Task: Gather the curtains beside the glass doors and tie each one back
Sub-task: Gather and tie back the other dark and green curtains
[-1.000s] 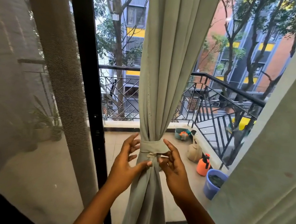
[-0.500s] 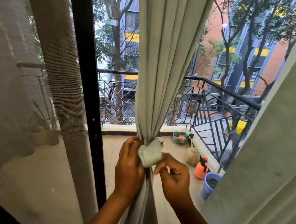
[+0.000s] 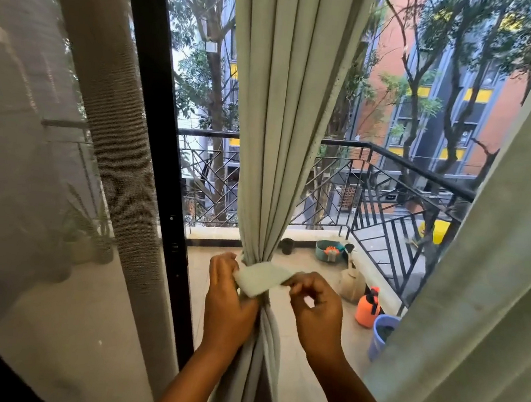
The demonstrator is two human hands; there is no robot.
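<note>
Where curtain (image 3: 283, 105) hangs, glass door (image 3: 203, 162), balcony railing (image 3: 404, 194)

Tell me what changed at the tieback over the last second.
The tieback strap, closed around the gathered curtain a second ago, is now open: the right hand pinches its free end, pulled rightward, while the left hand grips the bunch. The curtain stays gathered.

The curtain (image 3: 282, 111) and its tie-back band (image 3: 261, 278) are matt pale-green woven cloth; the sheer (image 3: 33, 178) is coarse mesh; the balcony railing (image 3: 388, 193) is black metal.
</note>
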